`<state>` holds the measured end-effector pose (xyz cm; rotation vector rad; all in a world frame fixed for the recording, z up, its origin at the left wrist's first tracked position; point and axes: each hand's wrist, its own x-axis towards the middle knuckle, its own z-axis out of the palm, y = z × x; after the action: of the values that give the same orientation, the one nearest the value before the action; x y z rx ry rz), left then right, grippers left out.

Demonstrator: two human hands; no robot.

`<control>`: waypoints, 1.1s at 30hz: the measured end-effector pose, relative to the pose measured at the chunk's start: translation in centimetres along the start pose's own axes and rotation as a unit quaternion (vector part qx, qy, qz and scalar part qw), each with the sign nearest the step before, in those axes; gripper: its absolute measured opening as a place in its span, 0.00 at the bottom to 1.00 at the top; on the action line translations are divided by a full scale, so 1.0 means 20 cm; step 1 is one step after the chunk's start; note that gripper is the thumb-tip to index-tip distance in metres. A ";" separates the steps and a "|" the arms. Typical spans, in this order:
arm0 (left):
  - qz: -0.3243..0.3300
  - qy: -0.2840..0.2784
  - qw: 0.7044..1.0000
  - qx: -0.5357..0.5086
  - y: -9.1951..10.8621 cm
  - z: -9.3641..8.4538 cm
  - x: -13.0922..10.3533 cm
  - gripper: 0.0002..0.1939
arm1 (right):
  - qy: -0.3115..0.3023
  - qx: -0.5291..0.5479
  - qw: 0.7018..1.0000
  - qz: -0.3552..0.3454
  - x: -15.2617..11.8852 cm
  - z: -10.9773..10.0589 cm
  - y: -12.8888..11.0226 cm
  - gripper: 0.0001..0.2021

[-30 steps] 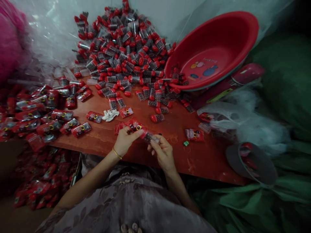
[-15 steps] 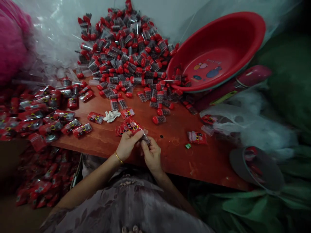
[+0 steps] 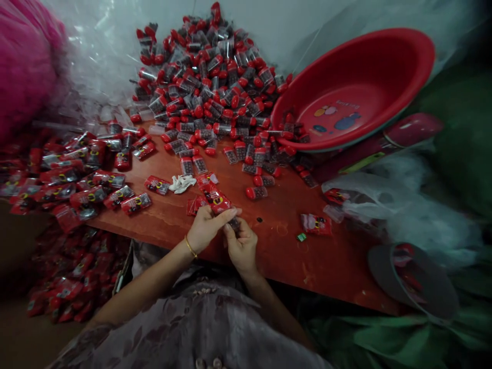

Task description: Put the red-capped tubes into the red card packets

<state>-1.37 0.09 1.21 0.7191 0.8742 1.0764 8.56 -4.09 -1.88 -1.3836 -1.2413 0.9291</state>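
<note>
My left hand, with a gold bangle at the wrist, is closed around a red printed packet. The thumb of that hand lies across the packet's lower end. My right hand pinches the dark, clear-looking end of the same packet, close against the left thumb; the exact fold there is hidden by fingers. Beneath and behind my left hand, more red packets lie on the table. A small bundle of white strips rests just beyond, beside another red packet.
A large heap of red-capped clear tubes fills the table's back, against a tilted red basin. Filled packets pile at the left. A grey container, plastic bags and a small green piece are at the right.
The whole view has shifted, so things sit slightly further right and lower. Both hands stay together on the packet; its clear end is now more covered by the fingers.
</note>
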 end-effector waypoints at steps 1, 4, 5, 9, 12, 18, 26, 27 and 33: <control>-0.004 -0.010 1.000 0.005 0.01 0.00 -0.01 0.15 | -0.006 0.020 1.000 0.008 0.00 0.01 0.00 0.11; -0.026 -0.037 0.999 0.023 0.04 -0.01 -0.01 0.17 | -0.025 0.062 0.997 0.025 0.00 0.02 0.00 0.12; -0.024 -0.036 0.999 0.020 0.04 -0.01 -0.01 0.17 | -0.021 0.057 0.998 0.021 0.01 0.02 0.01 0.11; 0.030 -0.015 0.999 0.029 0.00 -0.06 0.01 0.15 | 0.005 -0.031 0.999 -0.033 0.03 -0.03 0.07 0.10; 0.046 -0.039 0.993 0.100 -0.06 -0.11 0.04 0.11 | -0.011 -0.084 0.994 -0.068 0.06 -0.11 0.12 0.12; 0.093 -0.080 0.956 0.266 -0.12 -0.15 0.08 0.07 | -0.027 -0.183 0.969 -0.161 0.14 -0.24 0.12 0.10; 0.134 -0.093 0.919 0.360 -0.20 -0.13 0.13 0.09 | -0.024 -0.366 0.894 -0.258 0.17 -0.29 0.13 0.08; 0.140 -0.093 0.915 0.367 -0.21 -0.12 0.13 0.09 | -0.012 -0.381 0.888 -0.256 0.16 -0.29 0.14 0.08; 0.170 -0.064 0.897 0.402 -0.23 -0.12 0.13 0.15 | 0.038 -0.382 0.889 -0.250 0.14 -0.26 0.19 0.06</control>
<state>-0.95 1.21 -4.36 1.6681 1.1087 0.9325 14.80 -2.22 -4.33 -1.5295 -1.8913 -0.0081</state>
